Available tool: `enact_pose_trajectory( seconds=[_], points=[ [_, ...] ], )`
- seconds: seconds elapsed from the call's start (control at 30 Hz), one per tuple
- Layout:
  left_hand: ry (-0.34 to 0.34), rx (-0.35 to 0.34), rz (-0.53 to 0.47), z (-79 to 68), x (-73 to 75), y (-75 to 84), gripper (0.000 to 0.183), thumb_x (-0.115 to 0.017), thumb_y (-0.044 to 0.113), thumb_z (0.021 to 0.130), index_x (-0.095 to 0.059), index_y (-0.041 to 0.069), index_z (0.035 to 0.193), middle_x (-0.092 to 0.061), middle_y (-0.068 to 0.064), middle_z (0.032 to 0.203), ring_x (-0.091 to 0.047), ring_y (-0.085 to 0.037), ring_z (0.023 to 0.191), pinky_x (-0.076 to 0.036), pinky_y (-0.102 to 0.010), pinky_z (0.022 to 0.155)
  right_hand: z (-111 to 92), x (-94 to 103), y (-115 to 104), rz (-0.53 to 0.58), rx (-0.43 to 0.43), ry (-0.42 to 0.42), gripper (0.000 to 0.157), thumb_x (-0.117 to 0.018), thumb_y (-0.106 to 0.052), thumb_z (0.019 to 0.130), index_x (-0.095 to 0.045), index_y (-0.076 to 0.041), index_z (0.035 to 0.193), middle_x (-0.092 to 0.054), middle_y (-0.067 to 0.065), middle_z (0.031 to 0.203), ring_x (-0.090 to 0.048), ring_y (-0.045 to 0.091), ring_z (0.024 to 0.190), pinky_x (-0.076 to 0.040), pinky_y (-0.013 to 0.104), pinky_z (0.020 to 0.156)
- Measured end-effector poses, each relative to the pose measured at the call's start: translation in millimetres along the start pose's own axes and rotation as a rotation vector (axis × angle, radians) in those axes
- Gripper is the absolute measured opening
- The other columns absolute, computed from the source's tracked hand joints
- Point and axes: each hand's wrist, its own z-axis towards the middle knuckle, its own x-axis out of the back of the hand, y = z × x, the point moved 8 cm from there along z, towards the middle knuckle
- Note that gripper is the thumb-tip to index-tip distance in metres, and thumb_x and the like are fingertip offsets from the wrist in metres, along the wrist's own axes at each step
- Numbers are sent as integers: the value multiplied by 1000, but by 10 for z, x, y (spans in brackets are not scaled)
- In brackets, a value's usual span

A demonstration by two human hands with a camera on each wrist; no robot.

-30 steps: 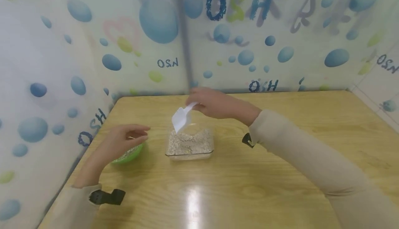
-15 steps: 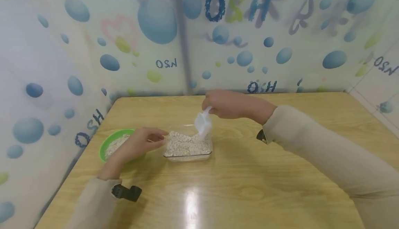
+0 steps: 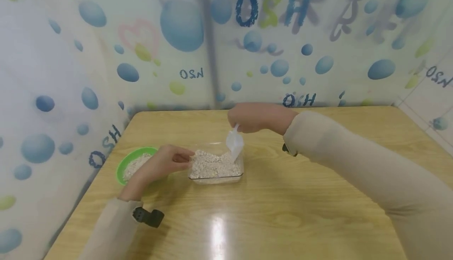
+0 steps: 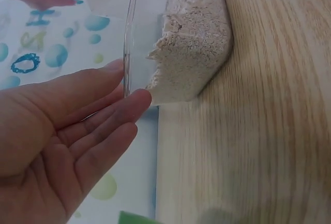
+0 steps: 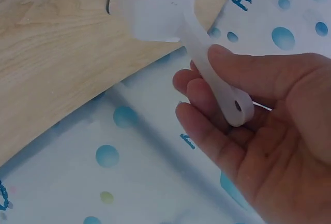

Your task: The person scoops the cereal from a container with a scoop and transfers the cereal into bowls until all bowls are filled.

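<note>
My right hand pinches the handle of a white plastic scoop between thumb and fingers; the right wrist view shows the handle's end hole near the palm. The scoop's bowl points down into the right side of a clear rectangular container. Pale flakes like oats fill much of that container, heaped lower at the back. At its left wall is my left hand, thumb tip right at the rim and fingertips against the outside, fingers only lightly bent.
Left of the container, partly behind my left forearm, a green bowl holds more pale flakes. The wooden table meets patterned walls at its back and left.
My right hand moved right and lowered the scoop into the container. My left hand moved right from over the green bowl to the container's left wall, uncovering the bowl.
</note>
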Motion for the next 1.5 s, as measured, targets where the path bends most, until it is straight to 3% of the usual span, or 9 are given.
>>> enact_pose_trajectory(
  seconds=[0.07, 0.13, 0.3, 0.5, 0.67, 0.73, 0.83, 1.03, 1.5],
  points=[
    [-2, 6, -11, -4, -6, -3, 38, -66, 11, 85, -58, -6, 118, -65, -14, 103, -63, -23, 91, -52, -34, 78, 72, -16, -21, -32, -9, -24, 33, -49, 8, 87, -40, -10, 61, -31, -2, 57, -28, 10, 53, -26, 21, 55],
    [-6, 6, -24, -5, -9, 0, 38, -66, 11, 85, -58, -7, 118, -65, -15, 103, -63, -23, 91, -52, -34, 78, 136, -46, -28, -61, -41, -59, 41, -45, 10, 86, -25, -14, 60, -14, -2, 59, -12, 12, 56, -16, 26, 55],
    [-11, 18, -46, -5, -7, 4, 39, -65, 10, 85, -56, -8, 119, -65, -16, 105, -63, -24, 93, -52, -33, 79, 192, -143, 16, -74, -99, -107, 38, -48, 5, 88, -30, -14, 60, -18, -3, 56, -14, 11, 54, -17, 25, 52],
    [-11, 27, -43, 4, 9, 2, 38, -65, 11, 86, -57, -7, 118, -62, -18, 110, -62, -25, 96, -51, -33, 82, 184, -203, 100, 7, -62, -55, 46, -54, 5, 85, -26, -15, 55, -16, -3, 57, -13, 10, 53, -16, 23, 52],
    [-10, 34, -49, 10, 6, -3, 38, -65, 10, 85, -57, -8, 118, -62, -18, 111, -62, -26, 97, -50, -33, 83, 103, -240, 166, 77, -58, 8, 33, -61, 0, 85, -46, -11, 57, -34, -4, 58, -26, 8, 53, -26, 21, 51],
    [-9, 35, -52, 13, 3, -5, 38, -65, 10, 85, -57, -7, 118, -62, -18, 110, -62, -26, 97, -50, -33, 83, 66, -266, 186, 102, -59, 31, 18, -62, -1, 84, -61, -7, 67, -50, -1, 65, -40, 9, 56, -38, 22, 55],
    [-5, 36, -63, 21, 1, -14, 38, -66, 8, 85, -57, -8, 118, -63, -19, 109, -62, -26, 96, -51, -34, 83, 34, -312, 211, 143, -57, 66, 7, -63, -1, 83, -69, -2, 86, -64, 6, 82, -56, 15, 70, -49, 28, 66],
    [7, 56, -67, 31, 0, -38, 38, -67, 9, 84, -58, -8, 116, -64, -17, 106, -62, -25, 94, -51, -33, 81, 66, -416, 178, 170, -20, 105, 12, -63, -2, 84, -69, -1, 94, -66, 8, 92, -60, 22, 86, -50, 32, 77],
    [26, 85, -93, 34, 8, -90, 38, -69, 9, 82, -60, -6, 115, -66, -15, 102, -63, -23, 92, -51, -33, 80, 104, -545, 40, 234, -14, 102, 20, -61, -3, 87, -65, 0, 105, -65, 10, 102, -60, 23, 95, -48, 32, 84]
  ],
)
